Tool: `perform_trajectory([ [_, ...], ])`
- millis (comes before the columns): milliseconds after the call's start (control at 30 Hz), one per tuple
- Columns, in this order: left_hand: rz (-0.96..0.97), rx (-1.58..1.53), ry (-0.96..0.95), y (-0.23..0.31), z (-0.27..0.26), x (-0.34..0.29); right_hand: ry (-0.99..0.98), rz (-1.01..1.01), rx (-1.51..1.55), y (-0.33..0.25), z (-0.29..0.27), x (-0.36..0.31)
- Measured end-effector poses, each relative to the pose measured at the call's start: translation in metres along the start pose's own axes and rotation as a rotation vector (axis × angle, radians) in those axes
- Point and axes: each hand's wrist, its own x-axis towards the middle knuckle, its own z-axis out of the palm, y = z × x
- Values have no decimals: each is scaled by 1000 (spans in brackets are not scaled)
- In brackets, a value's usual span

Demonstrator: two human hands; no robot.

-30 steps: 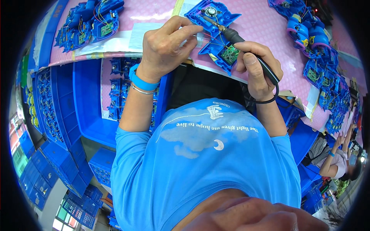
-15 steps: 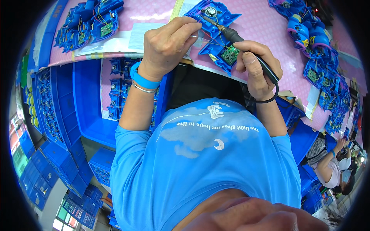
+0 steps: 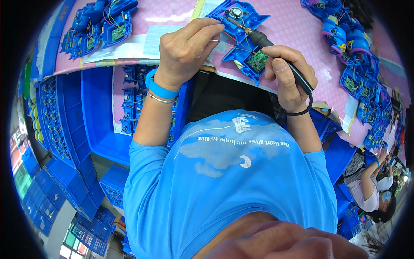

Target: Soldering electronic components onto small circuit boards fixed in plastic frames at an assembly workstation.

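soldering iron held at an open blue shell on the pink bench

a soldering iron [image 3: 276, 54] is gripped in the right hand [image 3: 288, 77], right of centre in the upper part of the frame, with the fingers clamped round its dark handle and the thumb laid along it. its metal tip is pointed up and to the left, at the wiring of an open blue plastic shell [image 3: 241, 26] seen at the top centre. a round silver speaker [image 3: 235, 11] and a small green circuit board [image 3: 258, 61] are carried in that shell, the board just beside the right thumb. the left hand [image 3: 187, 47] is placed left of the shell, its fingers curled together and pinched on a thin wire [image 3: 221, 41], which is stretched toward the shell's red leads. a blue wristband [image 3: 160, 88] is worn on the left wrist. the shell is laid on a pink table top [image 3: 293, 26]. more blue shells [image 3: 99, 23] are heaped at the upper left, and others [image 3: 358, 64] along the right edge. blue bins [image 3: 97, 116] are stacked at the left. another person [image 3: 371, 181] is seen at the lower right.
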Motion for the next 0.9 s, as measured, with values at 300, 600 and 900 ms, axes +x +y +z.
perform_trajectory([
  [300, -62, -45, -22, 0, 1, -3, -51, 59, -29, -5, -2, -4],
  [600, -79, -33, -30, 1, 0, -4, -47, 27, -7, -6, -4, -7],
  [900, -121, -33, -12, 13, -12, 3, 22, -87, 41, -2, -7, -8],
])
